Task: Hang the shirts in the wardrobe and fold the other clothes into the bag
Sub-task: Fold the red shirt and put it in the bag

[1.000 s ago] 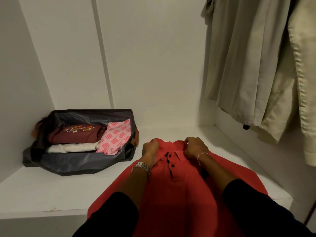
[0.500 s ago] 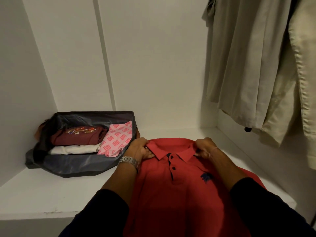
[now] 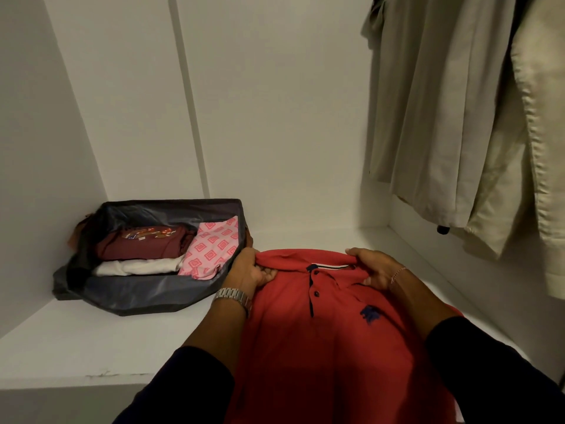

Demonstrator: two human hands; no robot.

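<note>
Red polo shirt (image 3: 330,347) — front up on the shelf (image 3: 91,347), shoulders pinched by left hand (image 3: 250,270) and right hand (image 3: 373,269); not yet hung. Bag (image 3: 131,295), beside the left hand — three folded garments in. Beige clothes (image 3: 458,117) hang above the right hand.

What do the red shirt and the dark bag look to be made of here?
Red shirt: likely matte cotton knit; soft drape, polo collar, buttoned placket. Dark bag: probably thin nylon or polyester; faint sheen, limp creased walls. Neither is certain from looks alone.
</note>
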